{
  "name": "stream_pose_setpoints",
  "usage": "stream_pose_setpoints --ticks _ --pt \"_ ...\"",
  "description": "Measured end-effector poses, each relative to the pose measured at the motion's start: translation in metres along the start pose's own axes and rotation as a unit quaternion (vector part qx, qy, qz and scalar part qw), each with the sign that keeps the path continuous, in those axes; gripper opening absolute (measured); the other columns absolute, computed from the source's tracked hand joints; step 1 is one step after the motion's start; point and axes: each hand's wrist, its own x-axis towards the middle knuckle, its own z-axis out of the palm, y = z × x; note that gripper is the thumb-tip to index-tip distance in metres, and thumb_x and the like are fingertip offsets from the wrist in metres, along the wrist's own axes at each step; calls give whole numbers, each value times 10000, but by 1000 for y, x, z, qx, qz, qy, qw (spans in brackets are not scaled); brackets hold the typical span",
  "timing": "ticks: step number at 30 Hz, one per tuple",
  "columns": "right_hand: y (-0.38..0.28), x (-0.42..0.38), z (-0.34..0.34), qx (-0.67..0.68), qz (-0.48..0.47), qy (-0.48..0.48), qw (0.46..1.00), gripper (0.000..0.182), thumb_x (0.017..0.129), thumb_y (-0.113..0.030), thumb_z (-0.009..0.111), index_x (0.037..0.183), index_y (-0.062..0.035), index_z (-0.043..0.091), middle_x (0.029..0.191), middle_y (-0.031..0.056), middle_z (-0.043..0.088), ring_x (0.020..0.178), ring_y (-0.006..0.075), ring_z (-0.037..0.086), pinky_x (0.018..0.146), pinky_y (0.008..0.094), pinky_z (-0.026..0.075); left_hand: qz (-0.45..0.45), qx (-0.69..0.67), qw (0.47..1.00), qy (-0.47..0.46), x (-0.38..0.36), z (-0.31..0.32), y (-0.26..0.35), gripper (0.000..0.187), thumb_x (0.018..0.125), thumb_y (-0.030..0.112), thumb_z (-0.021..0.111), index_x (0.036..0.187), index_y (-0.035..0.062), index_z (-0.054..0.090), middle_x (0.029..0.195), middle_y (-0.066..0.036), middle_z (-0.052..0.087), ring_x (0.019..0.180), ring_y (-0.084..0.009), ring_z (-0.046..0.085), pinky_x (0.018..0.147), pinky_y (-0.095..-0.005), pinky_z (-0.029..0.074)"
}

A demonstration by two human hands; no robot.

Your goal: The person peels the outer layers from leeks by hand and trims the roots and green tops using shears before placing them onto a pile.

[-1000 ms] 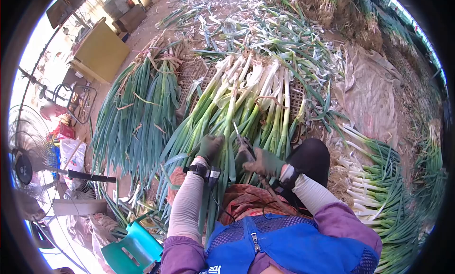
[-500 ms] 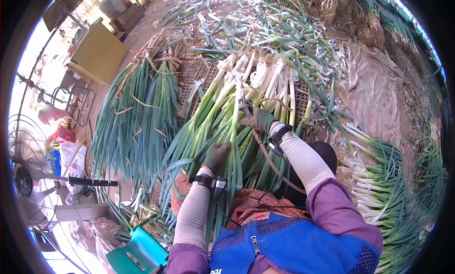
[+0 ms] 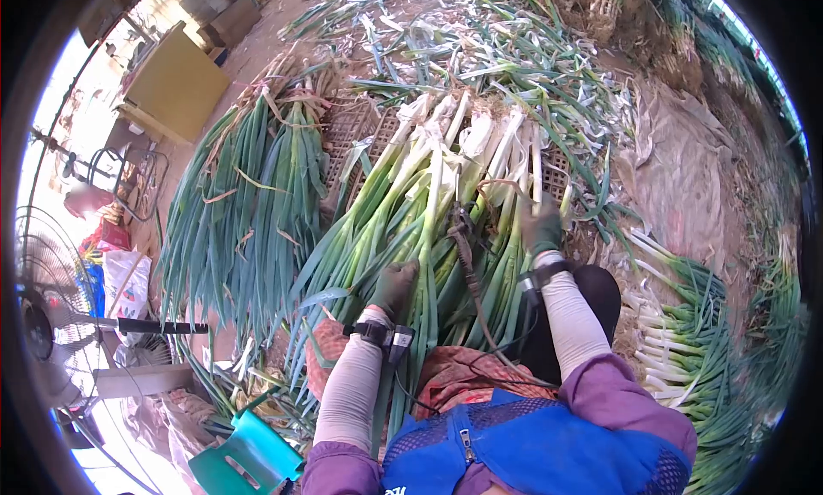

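Note:
My left hand point(image 3: 396, 288), in a dark glove, is closed around the leaves of a large green onion point(image 3: 434, 182) whose white end points away from me. Beneath it a broad pile of green onions point(image 3: 386, 195) spreads across a woven crate-like surface point(image 3: 345, 144). An air gun point(image 3: 460, 223) with a hose point(image 3: 477, 302) lies on the pile between my hands. At the pile's right side, my gloved right hand point(image 3: 542, 227) is by the white stalks, its fingers smeared by motion; I cannot tell whether they grip one.
Tied green onion bundles point(image 3: 257, 186) lie at left. Loose peeled leaves point(image 3: 446, 45) litter the floor beyond. More green onions point(image 3: 686, 324) lie in a row at right, near a brown sheet point(image 3: 677, 165). A fan point(image 3: 51, 324) and a green plastic seat point(image 3: 249, 456) stand at left.
My right hand has let go of the air gun and moved right to the pile's edge. The air gun now lies on the leaves. My left hand keeps its hold.

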Motion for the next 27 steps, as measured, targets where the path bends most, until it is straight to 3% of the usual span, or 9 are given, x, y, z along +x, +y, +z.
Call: stream_pose_setpoints --ticks 2,5,9,15,17,18,20,23,27 --pt "49 16 -5 -17 117 80 990 515 900 -451 576 1155 -5 614 1089 269 657 1024 393 647 864 467 516 -34 42 998 9 1 -1 7 536 907 448 604 1003 -75 671 864 -132 686 779 -213 621 743 -358 493" --pt "123 13 16 -111 252 -6 961 483 915 -394 543 1203 -9 578 1128 247 635 1060 375 624 876 458 511 -36 101 994 19 2 2 12 574 892 487 586 1023 -64 679 840 -209 693 784 -305 661 754 -402 504" --pt "180 -4 52 -241 294 -116 918 452 935 -319 500 1267 -13 530 1180 217 606 1108 351 593 892 447 506 -16 104 994 18 9 11 7 598 891 488 572 1058 -80 662 944 -291 683 935 -395 672 846 -441 497" --pt "241 -8 107 -429 192 -174 865 440 965 -206 436 1363 -20 458 1259 172 563 1180 316 547 916 430 497 -16 73 997 9 3 8 20 635 900 426 589 1248 -104 551 1144 -322 638 1102 -414 626 929 -433 479" --pt "269 -4 134 -504 128 -181 835 445 976 -168 414 1395 -23 434 1285 157 548 1205 304 532 924 425 494 -16 24 1000 5 10 1 19 634 909 410 603 1248 -122 546 1092 -272 664 1011 -312 647 888 -373 485" --pt "292 -1 149 -549 88 -180 811 449 981 -149 404 1411 -24 422 1298 150 541 1217 298 525 928 422 492 -15 3 1000 -1 12 -3 19 634 914 402 610 1249 -131 544 1066 -247 677 966 -261 657 867 -343 488" --pt "379 8 209 -689 -44 -109 715 461 991 -112 382 1443 -26 398 1325 135 526 1241 286 509 935 416 490 -27 22 999 -16 18 -6 24 582 908 387 599 1215 -107 569 1053 -257 676 986 -314 651 870 -388 487" --pt "259 5 136 -482 135 -196 843 458 965 -151 442 1400 -9 428 1295 163 542 1207 312 527 933 424 489 -26 80 995 -47 38 0 9 632 909 398 596 1278 -110 532 1176 -319 628 1133 -414 610 953 -425 471" --pt "189 6 92 -282 241 -154 916 468 931 -203 521 1343 13 467 1256 202 562 1162 346 552 931 434 487 19 39 999 14 36 13 -1 685 908 410 624 1300 -138 499 1246 -343 580 1203 -415 568 1017 -401 439"
